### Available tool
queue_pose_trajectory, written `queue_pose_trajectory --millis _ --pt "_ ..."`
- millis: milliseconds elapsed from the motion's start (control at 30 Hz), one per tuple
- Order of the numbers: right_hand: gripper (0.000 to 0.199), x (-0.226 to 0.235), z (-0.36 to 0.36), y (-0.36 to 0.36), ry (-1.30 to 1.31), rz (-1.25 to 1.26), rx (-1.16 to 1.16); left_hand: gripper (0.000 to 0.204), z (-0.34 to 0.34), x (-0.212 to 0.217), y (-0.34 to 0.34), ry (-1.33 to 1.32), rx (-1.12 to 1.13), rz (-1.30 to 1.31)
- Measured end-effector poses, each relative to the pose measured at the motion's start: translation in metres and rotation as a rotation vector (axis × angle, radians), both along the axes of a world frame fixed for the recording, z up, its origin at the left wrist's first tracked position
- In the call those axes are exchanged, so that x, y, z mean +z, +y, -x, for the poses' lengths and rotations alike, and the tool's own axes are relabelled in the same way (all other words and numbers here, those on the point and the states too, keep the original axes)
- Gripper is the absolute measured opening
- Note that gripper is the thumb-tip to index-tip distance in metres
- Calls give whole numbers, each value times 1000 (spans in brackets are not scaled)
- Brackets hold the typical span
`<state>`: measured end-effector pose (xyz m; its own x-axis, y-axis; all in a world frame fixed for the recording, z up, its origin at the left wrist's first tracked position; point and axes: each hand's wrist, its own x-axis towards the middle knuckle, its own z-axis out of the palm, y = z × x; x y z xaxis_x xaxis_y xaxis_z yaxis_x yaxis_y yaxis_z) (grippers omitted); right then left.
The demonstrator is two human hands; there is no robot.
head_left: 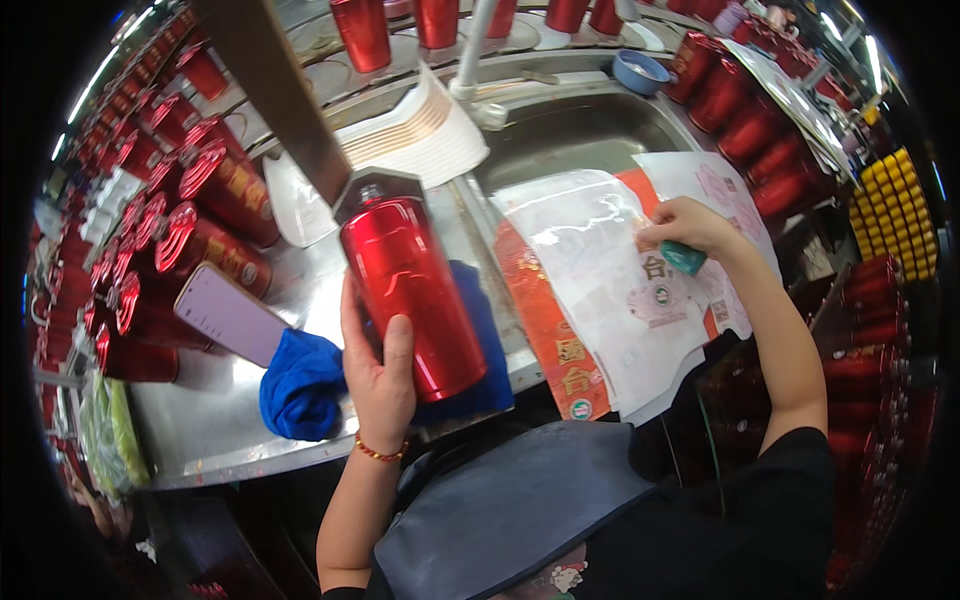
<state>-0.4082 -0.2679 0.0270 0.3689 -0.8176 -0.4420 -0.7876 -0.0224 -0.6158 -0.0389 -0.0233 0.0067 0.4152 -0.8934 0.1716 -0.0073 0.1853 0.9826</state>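
Observation:
A glossy red metal bottle (418,300) leans slightly left in my left hand (382,380), its thumb across the front and its fingers along the side. The bottle's narrow neck points away from me, in front of a dark angular piece (418,188). My right hand (698,228) is closed around a small green tool, perhaps a scraper (682,258). Its fingertips meet the white printed sheet (590,230); whether they pinch it I cannot tell. Under that lies a red and gold printed sheet (540,325). Dark blue cloth (485,345) lies beneath the bottle.
A water-filled sink (560,150) lies beyond the sheets, with a blue bowl (640,72) at its corner. A brown post (275,90) rises at the left. Crumpled blue cloth (302,385), a phone (230,315) and several red bottles (225,190) occupy the left counter. More red bottles (750,125) lie right.

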Motion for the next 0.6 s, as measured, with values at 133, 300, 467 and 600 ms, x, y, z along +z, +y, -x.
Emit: queue_pose_trajectory --millis 133,300,467,600 --pt "28 4 -5 4 -13 44 16 69 -1 1 4 14 2 -1" --pt "24 11 -3 21 123 295 -30 67 -4 -3 3 -27 7 -28" --pt "29 52 -37 41 236 709 93 64 -7 -2 4 15 11 -7" --pt "25 94 -82 -1 -16 645 138 69 -14 6 8 -45 28 -53"
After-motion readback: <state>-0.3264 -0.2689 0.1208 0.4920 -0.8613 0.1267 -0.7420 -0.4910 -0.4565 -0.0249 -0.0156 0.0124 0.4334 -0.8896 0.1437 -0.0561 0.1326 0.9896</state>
